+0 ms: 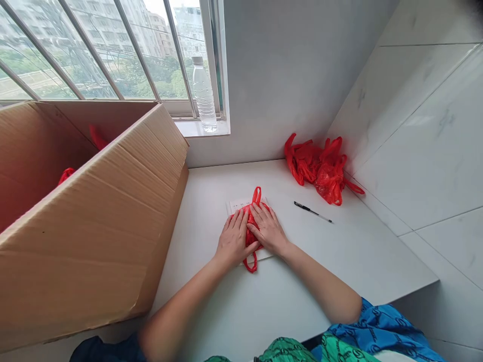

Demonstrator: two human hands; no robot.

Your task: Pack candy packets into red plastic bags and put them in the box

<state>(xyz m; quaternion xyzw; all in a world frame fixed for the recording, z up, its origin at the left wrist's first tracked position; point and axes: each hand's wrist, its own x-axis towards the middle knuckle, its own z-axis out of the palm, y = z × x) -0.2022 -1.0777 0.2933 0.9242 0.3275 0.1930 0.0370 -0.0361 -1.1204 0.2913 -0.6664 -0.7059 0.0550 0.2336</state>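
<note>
A red plastic bag lies on the table under both my hands. One of its handle loops sticks out beyond my fingertips, the other toward me. My left hand presses flat on its left side, fingers stretched out. From the right, my right hand also lies flat on it, fingers extended, close beside the left. Beneath the bag is a white sheet or booklet with some print on it; most of it is covered.
A large cardboard box with red items inside stands at left. Crumpled red plastic bags lie in the back right corner. A black pen rests right of my hands. A water bottle stands on the windowsill.
</note>
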